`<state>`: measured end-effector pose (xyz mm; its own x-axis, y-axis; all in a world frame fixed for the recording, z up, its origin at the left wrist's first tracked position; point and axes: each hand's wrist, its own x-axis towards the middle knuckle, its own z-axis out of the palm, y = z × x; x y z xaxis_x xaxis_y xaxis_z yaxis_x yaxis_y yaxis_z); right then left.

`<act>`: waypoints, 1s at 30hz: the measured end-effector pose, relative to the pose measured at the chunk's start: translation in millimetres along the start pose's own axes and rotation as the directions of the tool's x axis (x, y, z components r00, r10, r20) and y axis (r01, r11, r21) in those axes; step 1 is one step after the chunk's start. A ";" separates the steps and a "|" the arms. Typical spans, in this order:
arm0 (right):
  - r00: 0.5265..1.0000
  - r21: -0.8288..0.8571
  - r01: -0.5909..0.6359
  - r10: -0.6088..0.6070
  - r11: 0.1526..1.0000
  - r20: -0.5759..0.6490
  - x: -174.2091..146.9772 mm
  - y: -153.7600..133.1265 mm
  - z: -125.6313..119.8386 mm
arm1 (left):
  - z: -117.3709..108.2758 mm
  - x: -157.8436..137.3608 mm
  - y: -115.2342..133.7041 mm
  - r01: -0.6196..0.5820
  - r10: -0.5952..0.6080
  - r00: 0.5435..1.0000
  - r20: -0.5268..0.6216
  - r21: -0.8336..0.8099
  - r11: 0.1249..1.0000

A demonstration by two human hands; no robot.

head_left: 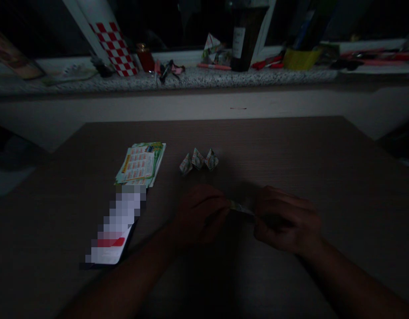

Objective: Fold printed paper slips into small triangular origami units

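Note:
Between my two hands stretches a narrow folded strip of paper (241,208), mostly hidden by the fingers. My left hand (204,215) pinches its left end. At the other end, the fingers of my right hand (287,219) are closed on it too. Just beyond my left hand, three small folded paper pieces (198,159) with pointed tips stand in a row on the table. A stack of printed paper sheets (139,164) in green and white lies to the left of them.
A lit phone (116,230) lies left of my left forearm on the wooden table (274,146). Behind the table, a speckled stone sill (197,79) carries a red-and-white checkered container (116,48), a dark bottle (246,40), a yellow roll (300,58) and other small items. The light is dim.

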<state>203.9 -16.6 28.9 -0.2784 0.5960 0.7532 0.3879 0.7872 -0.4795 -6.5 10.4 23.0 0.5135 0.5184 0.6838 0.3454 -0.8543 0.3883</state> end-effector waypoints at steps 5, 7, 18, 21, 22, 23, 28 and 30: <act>0.998 -0.062 0.059 -0.056 0.996 0.040 -1.8 1.1 1.1 | 0.9 2.9 9.7 -0.030 0.032 0.999 -0.022 0.065 0.997; 0.994 -0.088 0.097 -0.092 0.991 0.063 -2.4 1.2 2.4 | 2.8 4.8 14.4 -0.083 0.083 0.997 0.010 0.076 0.994; 0.969 -0.054 0.144 -0.130 0.988 0.210 -4.5 2.2 1.9 | 7.8 12.5 16.9 -0.125 0.116 0.984 0.134 0.066 0.990; 0.967 -0.058 0.159 -0.144 0.986 0.212 -5.0 2.4 2.6 | 8.7 13.4 16.1 -0.128 0.115 0.980 0.163 0.071 0.989; 0.968 -0.063 0.160 -0.144 0.985 0.207 -5.0 2.2 3.1 | 8.9 13.6 15.9 -0.130 0.116 0.978 0.172 0.072 0.989; 0.968 -0.067 0.160 -0.143 0.985 0.205 -5.0 1.9 3.6 | 9.0 13.7 15.8 -0.134 0.119 0.977 0.177 0.071 0.988; 0.973 -0.057 0.142 -0.129 0.988 0.192 -3.4 0.1 2.6 | 7.1 13.4 13.0 -0.123 0.107 0.975 0.193 0.069 0.990; 0.978 -0.049 0.123 -0.113 0.991 0.177 -2.5 -0.2 -0.2 | 5.3 13.8 10.7 -0.107 0.091 0.976 0.200 0.067 0.992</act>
<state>204.7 -18.3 27.2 -0.4712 0.5220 0.7110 0.3929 0.8459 -0.3606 8.4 8.5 33.3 0.6895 0.4350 0.5792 0.3405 -0.9004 0.2709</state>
